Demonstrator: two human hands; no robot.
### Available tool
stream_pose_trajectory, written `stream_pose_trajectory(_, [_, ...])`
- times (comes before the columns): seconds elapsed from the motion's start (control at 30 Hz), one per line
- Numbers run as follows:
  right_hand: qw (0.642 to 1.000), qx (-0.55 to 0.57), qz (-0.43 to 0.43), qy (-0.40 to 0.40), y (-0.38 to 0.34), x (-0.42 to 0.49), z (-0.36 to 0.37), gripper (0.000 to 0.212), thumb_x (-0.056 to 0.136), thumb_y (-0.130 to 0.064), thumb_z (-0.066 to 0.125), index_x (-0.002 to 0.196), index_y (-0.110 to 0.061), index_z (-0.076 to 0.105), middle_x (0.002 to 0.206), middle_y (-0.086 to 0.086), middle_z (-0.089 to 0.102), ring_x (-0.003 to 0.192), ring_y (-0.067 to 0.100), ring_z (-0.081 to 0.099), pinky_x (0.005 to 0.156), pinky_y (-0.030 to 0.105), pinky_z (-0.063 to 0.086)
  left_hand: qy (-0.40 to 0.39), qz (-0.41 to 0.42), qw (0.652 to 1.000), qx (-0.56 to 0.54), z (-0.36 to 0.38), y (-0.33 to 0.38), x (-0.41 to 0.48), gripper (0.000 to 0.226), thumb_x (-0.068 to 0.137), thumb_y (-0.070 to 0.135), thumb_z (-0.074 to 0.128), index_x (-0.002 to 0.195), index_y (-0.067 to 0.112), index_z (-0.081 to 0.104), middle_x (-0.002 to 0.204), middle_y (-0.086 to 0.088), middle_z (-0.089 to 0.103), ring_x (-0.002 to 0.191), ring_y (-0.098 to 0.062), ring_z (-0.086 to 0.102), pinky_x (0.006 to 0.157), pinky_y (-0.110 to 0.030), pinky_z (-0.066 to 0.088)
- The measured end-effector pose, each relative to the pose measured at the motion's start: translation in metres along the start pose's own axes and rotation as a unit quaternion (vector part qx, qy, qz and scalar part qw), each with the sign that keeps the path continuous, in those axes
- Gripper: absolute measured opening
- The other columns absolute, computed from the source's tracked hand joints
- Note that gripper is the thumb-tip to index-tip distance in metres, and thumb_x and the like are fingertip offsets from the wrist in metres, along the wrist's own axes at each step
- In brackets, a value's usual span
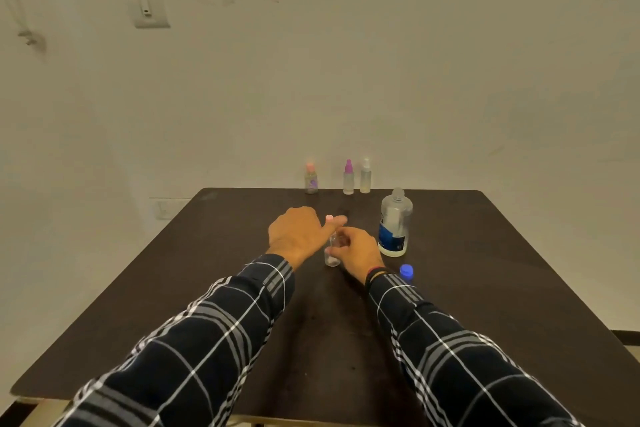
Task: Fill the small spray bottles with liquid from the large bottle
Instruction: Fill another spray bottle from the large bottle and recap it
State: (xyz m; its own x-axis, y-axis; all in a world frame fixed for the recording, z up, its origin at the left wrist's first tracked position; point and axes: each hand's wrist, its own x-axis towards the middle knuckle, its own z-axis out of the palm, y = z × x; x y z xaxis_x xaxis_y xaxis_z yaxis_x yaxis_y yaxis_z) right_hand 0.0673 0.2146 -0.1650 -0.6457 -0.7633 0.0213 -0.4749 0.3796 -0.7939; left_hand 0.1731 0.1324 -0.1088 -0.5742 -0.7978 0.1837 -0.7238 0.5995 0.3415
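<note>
dark bench (207,288) against a pale wall (346,80), right hand (358,253) curled round a small clear bottle (331,258), left hand (299,236) pinching its pink top (329,218), large bottle (395,225) just right of both

Table (207,288): dark, matt, smooth top, looks like laminate. Big bottle (396,222): clear glossy plastic w/ blue-white label. Cap (406,270): blue plastic, slight sheen. Small bottle (331,258): clear, glossy; glass or plastic, can't tell. Back bottles (348,180): translucent plastic. Sleeves (207,340): woven check cloth. Wall (346,80): matt paint.
</note>
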Motion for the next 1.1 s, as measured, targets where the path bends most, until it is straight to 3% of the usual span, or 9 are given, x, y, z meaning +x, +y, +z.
stream_pose_trajectory(0.07, [1.000, 0.005, -0.001, 0.007, 0.004, -0.001, -0.001, 0.048, 0.084, -0.022, 0.077, 0.129, -0.018, 0.061, 0.117, 0.000, 0.068, 0.110, 0.017, 0.062, 0.099, 0.033, 0.048, -0.003, 0.014, 0.997, -0.082, 0.003, -0.002, -0.001, 0.055, 0.087, 0.075, 0.051, 0.103, 0.026, 0.066, 0.100, 0.004, 0.069, 0.089, -0.015, 0.065, 0.080, -0.036, 0.055])
stream_pose_trajectory(0.17, [1.000, 0.019, -0.006, 0.015, 0.008, -0.002, -0.001, 0.046, 0.084, -0.020, 0.077, 0.128, -0.018, 0.063, 0.115, -0.001, 0.068, 0.105, 0.014, 0.062, 0.097, 0.031, 0.048, -0.107, 0.081, 0.967, -0.216, 0.010, -0.011, 0.005, 0.058, 0.095, 0.038, 0.066, 0.149, 0.027, 0.045, 0.147, 0.003, 0.052, 0.130, -0.018, 0.054, 0.106, -0.033, 0.046])
stream_pose_trajectory(0.23, [1.000, 0.023, -0.002, 0.014, 0.007, -0.003, -0.001, 0.046, 0.084, -0.020, 0.077, 0.128, -0.019, 0.063, 0.114, -0.001, 0.068, 0.104, 0.013, 0.062, 0.098, 0.033, 0.049, -0.144, 0.105, 0.961, -0.213, 0.013, -0.011, 0.009, 0.057, 0.098, 0.014, 0.063, 0.150, 0.028, 0.046, 0.149, 0.002, 0.053, 0.136, -0.018, 0.051, 0.108, -0.030, 0.042])
stream_pose_trajectory(0.3, [1.000, 0.024, 0.004, 0.013, 0.007, -0.002, -0.001, 0.046, 0.083, -0.021, 0.078, 0.127, -0.020, 0.063, 0.113, -0.002, 0.069, 0.105, 0.014, 0.062, 0.099, 0.034, 0.049, -0.107, 0.095, 0.964, -0.225, 0.017, -0.009, 0.010, 0.046, 0.098, 0.005, 0.060, 0.138, 0.027, 0.059, 0.133, 0.001, 0.065, 0.123, -0.014, 0.060, 0.098, -0.024, 0.047])
stream_pose_trajectory(0.4, [1.000, 0.024, 0.009, 0.012, 0.008, -0.003, -0.003, 0.046, 0.084, -0.020, 0.078, 0.128, -0.019, 0.063, 0.114, 0.000, 0.069, 0.107, 0.016, 0.063, 0.100, 0.034, 0.049, -0.057, 0.084, 0.973, -0.210, 0.019, -0.006, 0.012, 0.025, 0.097, 0.023, 0.065, 0.122, 0.025, 0.069, 0.107, 0.004, 0.071, 0.100, -0.010, 0.065, 0.085, -0.022, 0.049])
stream_pose_trajectory(0.6, [1.000, 0.012, 0.022, -0.007, 0.005, 0.000, -0.003, 0.048, 0.085, -0.021, 0.076, 0.130, -0.019, 0.061, 0.118, 0.001, 0.068, 0.110, 0.017, 0.061, 0.103, 0.038, 0.048, -0.010, 0.014, 0.990, -0.139, 0.022, 0.002, 0.010, 0.027, 0.092, 0.050, 0.066, 0.095, 0.023, 0.071, 0.089, 0.004, 0.069, 0.082, -0.012, 0.066, 0.080, -0.033, 0.058])
stream_pose_trajectory(0.83, [1.000, -0.003, 0.006, -0.030, 0.003, 0.000, -0.009, 0.049, 0.084, -0.019, 0.077, 0.130, -0.019, 0.060, 0.118, 0.000, 0.067, 0.111, 0.017, 0.060, 0.100, 0.033, 0.045, 0.026, -0.012, 1.000, -0.010, 0.021, 0.013, 0.006, 0.046, 0.096, 0.058, 0.043, 0.093, 0.021, 0.070, 0.092, 0.000, 0.069, 0.086, -0.022, 0.066, 0.077, -0.036, 0.053])
stream_pose_trajectory(0.97, [1.000, 0.011, 0.002, -0.014, 0.009, -0.001, -0.011, 0.051, 0.083, -0.018, 0.077, 0.132, -0.018, 0.060, 0.117, 0.000, 0.068, 0.105, 0.013, 0.060, 0.099, 0.032, 0.046, 0.042, -0.036, 0.997, -0.045, 0.012, 0.018, 0.011, 0.055, 0.095, 0.064, 0.038, 0.076, 0.021, 0.067, 0.078, 0.001, 0.068, 0.073, -0.020, 0.063, 0.074, -0.035, 0.054])
stream_pose_trajectory(1.1, [1.000, 0.004, 0.008, -0.013, 0.007, 0.000, -0.010, 0.052, 0.084, -0.020, 0.077, 0.133, -0.019, 0.059, 0.120, 0.001, 0.067, 0.112, 0.017, 0.061, 0.103, 0.035, 0.046, 0.074, -0.076, 0.991, -0.077, 0.010, 0.004, 0.007, 0.052, 0.095, 0.063, 0.036, 0.085, 0.021, 0.066, 0.086, 0.000, 0.069, 0.079, -0.024, 0.064, 0.074, -0.035, 0.051])
